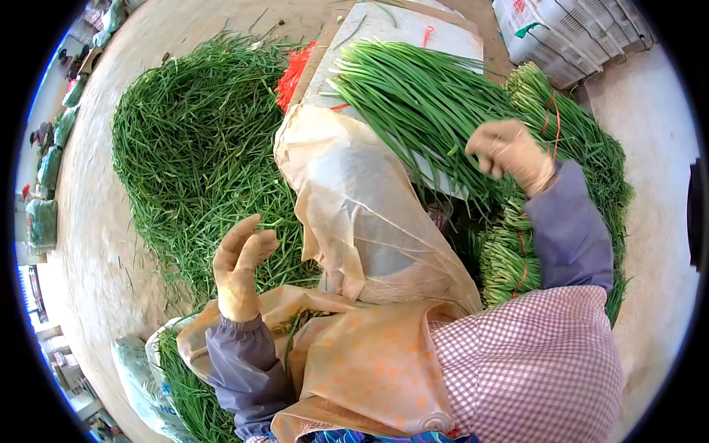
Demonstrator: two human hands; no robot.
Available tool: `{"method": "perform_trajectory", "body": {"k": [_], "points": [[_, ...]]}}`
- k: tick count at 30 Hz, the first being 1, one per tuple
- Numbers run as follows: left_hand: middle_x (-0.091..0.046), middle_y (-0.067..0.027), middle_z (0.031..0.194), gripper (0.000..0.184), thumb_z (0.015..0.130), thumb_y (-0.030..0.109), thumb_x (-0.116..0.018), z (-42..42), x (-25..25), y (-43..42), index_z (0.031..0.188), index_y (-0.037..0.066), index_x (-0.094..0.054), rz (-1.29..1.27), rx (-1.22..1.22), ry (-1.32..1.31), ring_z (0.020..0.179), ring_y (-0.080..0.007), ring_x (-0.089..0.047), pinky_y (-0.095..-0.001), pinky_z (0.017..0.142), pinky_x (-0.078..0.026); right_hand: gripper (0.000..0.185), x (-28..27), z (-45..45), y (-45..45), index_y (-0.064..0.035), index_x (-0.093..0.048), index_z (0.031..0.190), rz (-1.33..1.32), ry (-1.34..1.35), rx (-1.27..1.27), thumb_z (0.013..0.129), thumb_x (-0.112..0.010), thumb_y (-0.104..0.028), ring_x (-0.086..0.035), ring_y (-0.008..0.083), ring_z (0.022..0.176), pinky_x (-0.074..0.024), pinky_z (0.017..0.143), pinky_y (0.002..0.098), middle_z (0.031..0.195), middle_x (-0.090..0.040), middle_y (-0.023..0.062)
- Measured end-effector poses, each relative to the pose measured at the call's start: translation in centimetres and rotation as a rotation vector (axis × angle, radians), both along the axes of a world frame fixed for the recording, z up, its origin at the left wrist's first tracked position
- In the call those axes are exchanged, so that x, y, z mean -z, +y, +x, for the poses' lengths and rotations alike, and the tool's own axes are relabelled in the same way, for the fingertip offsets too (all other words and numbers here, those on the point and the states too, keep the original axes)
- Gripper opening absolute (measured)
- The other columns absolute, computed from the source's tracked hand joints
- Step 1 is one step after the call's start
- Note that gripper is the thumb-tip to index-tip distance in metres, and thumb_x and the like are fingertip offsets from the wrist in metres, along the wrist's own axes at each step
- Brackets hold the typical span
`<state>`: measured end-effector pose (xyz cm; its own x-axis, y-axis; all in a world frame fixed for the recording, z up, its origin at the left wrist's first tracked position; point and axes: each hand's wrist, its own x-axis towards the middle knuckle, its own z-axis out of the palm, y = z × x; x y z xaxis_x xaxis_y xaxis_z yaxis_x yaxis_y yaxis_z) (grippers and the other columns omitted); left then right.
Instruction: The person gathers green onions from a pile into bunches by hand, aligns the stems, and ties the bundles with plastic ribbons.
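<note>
Nearest to us, a pink-and-white checked cloth garment [524, 354] and a tan, orange-dotted plastic apron [377, 362] cover our front. By our left sleeve lies a clump of long green leaves [193, 391], with a clear plastic bag [140, 387] beside it.

We hold our left hand [242, 267] open and empty, thumb and fingers apart, above the near edge of a big heap of loose, tangled green leaves [199, 155]. A wrinkled, translucent beige plastic cover [362, 207] lies over our leg, between the heap and the long stalks.

Our right hand [509, 153] is half curled at the near right side of the loose, straight green stalks [425, 92]; its fingers are slightly blurred, so we cannot tell whether they pinch a stalk. Those stalks lie slantwise across a flat white board [380, 22], pale ends toward its far left part (rather neatly, next to our shaggy heap). To their right and nearer to us we see thick green bundles [508, 260] with red bands [556, 129] around them.

Between heap and board sits a bright red bunch of thin ties [294, 80]. Farther off, white slatted plastic crates [557, 37] stand at the upper right, and wrapped green packs [46, 173] line the far left.
</note>
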<state>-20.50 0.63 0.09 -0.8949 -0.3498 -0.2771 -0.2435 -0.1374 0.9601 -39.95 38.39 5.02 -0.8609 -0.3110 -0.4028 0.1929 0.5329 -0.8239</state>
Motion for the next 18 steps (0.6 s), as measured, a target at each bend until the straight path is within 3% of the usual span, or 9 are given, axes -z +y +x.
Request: {"method": "perform_trajectory", "body": {"k": [4, 7, 12, 16, 18], "points": [[-0.068, -0.0094, 0.102, 0.037, 0.093, 0.02, -0.06, -2.3, -1.3, 1.5, 0.125, 0.0, -0.057, -0.07, 0.089, 0.023, 0.091, -0.0164, -0.065, -0.0314, 0.086, -0.051, 0.028, 5.4, 1.8, -0.4, -0.0006, -0.067, 0.085, 0.163, -0.051, 0.128, 0.09, -0.066, -0.028, -0.043, 0.0066, 0.042, -0.0341, 0.039, 0.0234, 0.057, -0.057, 0.0021], [-0.068, -0.0091, 0.101, 0.037, 0.093, 0.02, -0.059, -3.4, -2.1, 2.3, 0.125, 0.0, -0.057, -0.109, 0.127, 0.038, 0.09, -0.0163, -0.065, -0.0313, 0.085, -0.051, 0.028, 6.8, 2.0, -2.0, 0.0, -0.067, 0.085, 0.085, 0.093, 0.252, 0.09, -0.066, -0.027, -0.042, 0.0065, 0.041, -0.0336, 0.039, 0.0236, 0.056, -0.056, 0.0017], [-0.068, -0.0087, 0.101, 0.036, 0.094, 0.016, -0.058, -5.0, -3.5, 3.7, 0.125, -0.001, -0.056, -0.115, 0.196, 0.045, 0.09, -0.0156, -0.064, -0.03, 0.086, -0.05, 0.03, 9.4, 0.4, -2.0, -0.0027, -0.065, 0.081, -0.189, 0.029, 0.405, 0.092, -0.064, -0.03, -0.04, 0.0095, 0.039, -0.0321, 0.038, 0.0253, 0.061, -0.06, 0.0049], [-0.067, -0.0084, 0.104, 0.034, 0.092, 0.009, -0.056, -8.4, -5.5, 6.0, 0.124, -0.001, -0.056, -0.388, 0.308, 0.067, 0.094, -0.0147, -0.061, -0.0286, 0.09, -0.047, 0.03, 9.6, 0.2, -0.9, -0.0021, -0.065, 0.083, -0.283, 0.01, 0.357, 0.094, -0.06, -0.03, -0.042, 0.0095, 0.04, -0.0331, 0.039, 0.0247, 0.061, -0.059, 0.0055], [-0.067, -0.0105, 0.11, 0.037, 0.09, 0.009, -0.058, -11.1, -7.1, 7.7, 0.126, 0.001, -0.056, -0.693, 0.473, 0.276, 0.101, -0.0194, -0.061, -0.0312, 0.094, -0.046, 0.031, 9.8, -0.3, -0.1, -0.0017, -0.065, 0.085, -0.323, 0.028, 0.328, 0.095, -0.058, -0.03, -0.043, 0.0095, 0.041, -0.0332, 0.039, 0.0244, 0.06, -0.059, 0.0055]]}}
